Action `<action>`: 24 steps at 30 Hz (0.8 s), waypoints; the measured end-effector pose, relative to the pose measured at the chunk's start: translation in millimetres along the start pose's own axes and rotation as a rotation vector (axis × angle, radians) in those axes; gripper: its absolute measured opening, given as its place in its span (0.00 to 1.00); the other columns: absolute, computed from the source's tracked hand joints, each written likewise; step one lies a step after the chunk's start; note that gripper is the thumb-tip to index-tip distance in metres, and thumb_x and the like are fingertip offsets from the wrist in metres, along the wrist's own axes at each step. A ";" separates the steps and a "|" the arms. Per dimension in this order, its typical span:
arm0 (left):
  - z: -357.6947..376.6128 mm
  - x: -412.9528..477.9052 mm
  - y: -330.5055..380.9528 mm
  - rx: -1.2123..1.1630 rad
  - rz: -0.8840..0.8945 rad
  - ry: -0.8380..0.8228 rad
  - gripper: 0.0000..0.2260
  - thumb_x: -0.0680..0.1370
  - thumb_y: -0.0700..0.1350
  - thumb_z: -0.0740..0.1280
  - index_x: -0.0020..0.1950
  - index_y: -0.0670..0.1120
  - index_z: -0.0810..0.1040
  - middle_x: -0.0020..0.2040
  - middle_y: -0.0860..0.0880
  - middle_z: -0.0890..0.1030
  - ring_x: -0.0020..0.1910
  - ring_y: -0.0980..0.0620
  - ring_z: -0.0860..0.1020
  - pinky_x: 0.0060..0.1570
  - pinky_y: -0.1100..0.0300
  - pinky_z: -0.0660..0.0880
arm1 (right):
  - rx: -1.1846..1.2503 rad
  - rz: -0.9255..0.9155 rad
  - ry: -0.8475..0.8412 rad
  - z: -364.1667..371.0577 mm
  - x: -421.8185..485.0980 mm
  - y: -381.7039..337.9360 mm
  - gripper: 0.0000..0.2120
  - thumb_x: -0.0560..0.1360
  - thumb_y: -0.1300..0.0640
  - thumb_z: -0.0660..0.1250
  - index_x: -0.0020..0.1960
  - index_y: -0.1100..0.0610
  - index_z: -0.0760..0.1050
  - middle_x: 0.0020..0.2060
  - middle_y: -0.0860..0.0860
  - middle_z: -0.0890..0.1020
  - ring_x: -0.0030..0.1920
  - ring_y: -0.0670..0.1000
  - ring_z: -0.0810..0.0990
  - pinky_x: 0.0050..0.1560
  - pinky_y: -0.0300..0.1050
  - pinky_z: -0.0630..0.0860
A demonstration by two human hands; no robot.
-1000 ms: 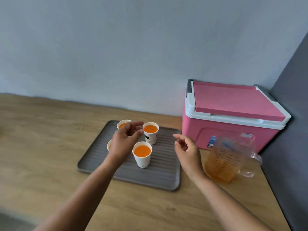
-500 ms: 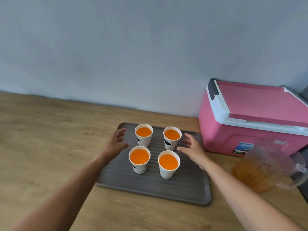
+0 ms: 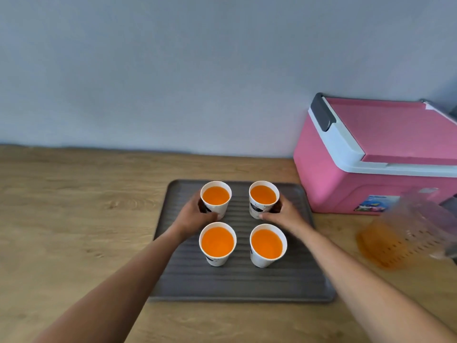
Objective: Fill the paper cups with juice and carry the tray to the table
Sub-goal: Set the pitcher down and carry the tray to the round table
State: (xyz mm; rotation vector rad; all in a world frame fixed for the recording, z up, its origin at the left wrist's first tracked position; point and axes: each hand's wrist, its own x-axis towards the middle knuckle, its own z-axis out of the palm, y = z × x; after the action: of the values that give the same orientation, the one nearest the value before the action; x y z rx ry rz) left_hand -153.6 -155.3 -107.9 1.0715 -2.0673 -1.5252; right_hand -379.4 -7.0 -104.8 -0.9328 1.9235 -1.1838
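Several white paper cups full of orange juice stand on a grey ribbed tray point(image 3: 242, 285) lying on the wooden counter. My left hand point(image 3: 193, 216) is wrapped around the far left cup point(image 3: 216, 198). My right hand point(image 3: 284, 215) is wrapped around the far right cup point(image 3: 263, 198). The near left cup point(image 3: 217, 243) and near right cup point(image 3: 267, 245) stand untouched in front of my hands. A clear plastic jug point(image 3: 405, 236) with some juice left in it stands to the right of the tray, blurred.
A pink cooler box point(image 3: 376, 157) with a white rim and closed lid stands at the back right, close to the tray's far right corner. A pale wall runs behind the wooden counter point(image 3: 74, 214), which stretches off to the left.
Both hands came in from the tray's sides and closed around the two far cups. The view has swung right and down, bringing the tray to the centre.
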 end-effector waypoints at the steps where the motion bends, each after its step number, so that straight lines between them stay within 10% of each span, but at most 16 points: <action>1: 1.3 1.3 -1.2 0.005 0.000 -0.003 0.31 0.68 0.46 0.79 0.66 0.56 0.69 0.58 0.55 0.79 0.56 0.55 0.78 0.47 0.61 0.75 | 0.000 0.006 0.007 1.3 -0.7 -0.5 0.29 0.65 0.64 0.80 0.60 0.49 0.72 0.53 0.45 0.80 0.57 0.48 0.79 0.52 0.36 0.73; 13: 10.2 5.6 -8.7 0.009 0.015 0.048 0.36 0.64 0.45 0.82 0.67 0.52 0.68 0.59 0.52 0.78 0.58 0.51 0.77 0.59 0.50 0.75 | -0.026 0.012 -0.047 4.9 -8.7 -5.4 0.30 0.65 0.62 0.80 0.61 0.47 0.70 0.51 0.39 0.78 0.52 0.38 0.76 0.47 0.32 0.72; 24: 5.2 1.6 -11.0 0.055 0.053 0.009 0.37 0.65 0.47 0.81 0.69 0.53 0.67 0.61 0.54 0.77 0.59 0.54 0.77 0.56 0.54 0.76 | -0.038 0.012 -0.073 3.5 -10.5 -3.3 0.30 0.65 0.60 0.81 0.62 0.47 0.71 0.56 0.47 0.80 0.58 0.49 0.78 0.52 0.41 0.74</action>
State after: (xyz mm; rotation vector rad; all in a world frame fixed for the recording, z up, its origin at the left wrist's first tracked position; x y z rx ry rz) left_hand -154.2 -154.6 -120.2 1.0324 -2.1257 -1.4442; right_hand -370.4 -0.7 -101.1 -0.9695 1.8970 -1.0951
